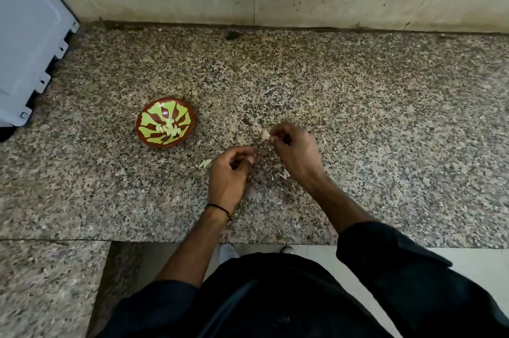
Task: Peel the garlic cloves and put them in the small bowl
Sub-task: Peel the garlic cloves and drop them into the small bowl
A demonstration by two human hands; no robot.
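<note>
Right hand [292,150] is pinching a pale garlic piece [265,134] mid-frame; clove or skin, unclear. Left hand [231,169] is curling just lower left, contents hidden, can't tell. Peeled cloves [169,129] are sitting in the small bowl [150,122], centre-left; a loose clove [205,163] is lying beside the left hand.

the small bowl [150,117], red-brown with pale green leaf shapes, sits upright and holds a little heap of peeled garlic cloves [169,129] at its centre. one loose clove [205,163] lies near the bowl, not touching it. a pale garlic piece [265,134] is pinched at the right hand [294,150] fingertips.
</note>
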